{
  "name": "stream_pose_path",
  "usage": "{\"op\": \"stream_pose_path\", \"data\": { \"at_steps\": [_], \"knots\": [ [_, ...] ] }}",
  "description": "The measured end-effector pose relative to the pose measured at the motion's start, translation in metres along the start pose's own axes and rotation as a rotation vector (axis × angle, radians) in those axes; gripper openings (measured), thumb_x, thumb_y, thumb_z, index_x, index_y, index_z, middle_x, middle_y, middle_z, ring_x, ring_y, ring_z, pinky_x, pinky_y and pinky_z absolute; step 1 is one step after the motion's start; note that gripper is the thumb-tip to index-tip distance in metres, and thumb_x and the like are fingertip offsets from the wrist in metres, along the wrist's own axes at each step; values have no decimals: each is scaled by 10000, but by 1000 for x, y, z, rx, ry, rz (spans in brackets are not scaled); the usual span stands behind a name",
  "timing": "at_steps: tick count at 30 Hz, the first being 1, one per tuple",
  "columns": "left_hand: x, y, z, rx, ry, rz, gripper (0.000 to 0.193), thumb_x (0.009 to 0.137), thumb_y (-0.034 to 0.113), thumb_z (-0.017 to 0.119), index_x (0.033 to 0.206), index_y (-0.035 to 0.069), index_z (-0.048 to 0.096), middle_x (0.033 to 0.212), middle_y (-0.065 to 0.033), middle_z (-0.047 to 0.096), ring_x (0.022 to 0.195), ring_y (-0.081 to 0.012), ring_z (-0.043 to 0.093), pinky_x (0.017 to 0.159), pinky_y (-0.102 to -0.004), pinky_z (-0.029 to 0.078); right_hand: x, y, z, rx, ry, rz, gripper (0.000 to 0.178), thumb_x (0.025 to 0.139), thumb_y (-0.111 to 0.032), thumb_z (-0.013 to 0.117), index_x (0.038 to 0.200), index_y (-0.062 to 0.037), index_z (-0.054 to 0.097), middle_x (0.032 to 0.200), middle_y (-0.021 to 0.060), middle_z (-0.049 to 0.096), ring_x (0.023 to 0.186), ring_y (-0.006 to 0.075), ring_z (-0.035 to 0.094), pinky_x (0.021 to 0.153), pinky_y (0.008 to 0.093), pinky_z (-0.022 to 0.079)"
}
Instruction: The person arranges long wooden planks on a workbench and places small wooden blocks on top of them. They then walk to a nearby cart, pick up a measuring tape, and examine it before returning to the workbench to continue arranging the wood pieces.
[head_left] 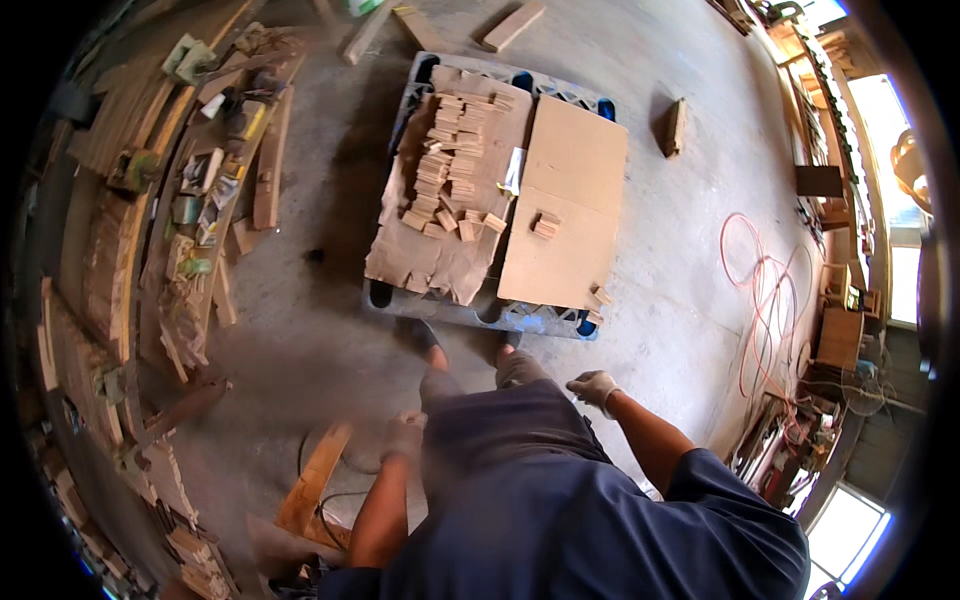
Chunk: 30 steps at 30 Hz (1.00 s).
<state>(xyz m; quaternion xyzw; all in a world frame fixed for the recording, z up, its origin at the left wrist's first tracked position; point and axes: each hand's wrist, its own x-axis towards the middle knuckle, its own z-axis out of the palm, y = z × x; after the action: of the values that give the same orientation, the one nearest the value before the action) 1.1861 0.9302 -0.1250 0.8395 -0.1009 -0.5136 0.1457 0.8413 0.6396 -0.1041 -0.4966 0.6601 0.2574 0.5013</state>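
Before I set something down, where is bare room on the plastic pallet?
The cardboard sheet offers bare room between its far edge and the small block stack, and right of that stack. Wooden blocks crowd the middle of the brown paper.

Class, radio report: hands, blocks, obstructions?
Left hand, right hand: away from wood blocks; grips unclear. Blocks mostly on brown sheet. In between: feet at pallet's edge.
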Motion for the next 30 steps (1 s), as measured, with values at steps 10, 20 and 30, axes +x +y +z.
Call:
{"op": "stream_pose_path", "data": {
  "at_steps": [10,20,30],
  "knots": [
    [9,25,36,297,-88,-100,674,908,429,650,1405,-7,519,1411,-229,557,1327,-361,519,1105,-416,413,32,-52,47,-200,-118,-98,463,835,-468,696,1068,-75,773,1018,149,758,994,289,715,921,379,532],
    [26,66,63,338,-62,-164,899,862,435,695,1494,-84,322,1499,-293,421,1399,-398,420,1149,-425,361,168,-86,57,-246,-82,-131,472,808,-490,723,1056,-92,774,961,139,760,904,261,729,849,377,559],
    [91,79,67,567,-9,35,757,814,426,734,1424,54,485,1495,-233,397,1391,-387,378,1134,-479,342,329,-207,53,-308,139,-329,466,762,-363,785,1099,-46,734,1017,208,740,980,350,712,895,409,548]
  ]
}}
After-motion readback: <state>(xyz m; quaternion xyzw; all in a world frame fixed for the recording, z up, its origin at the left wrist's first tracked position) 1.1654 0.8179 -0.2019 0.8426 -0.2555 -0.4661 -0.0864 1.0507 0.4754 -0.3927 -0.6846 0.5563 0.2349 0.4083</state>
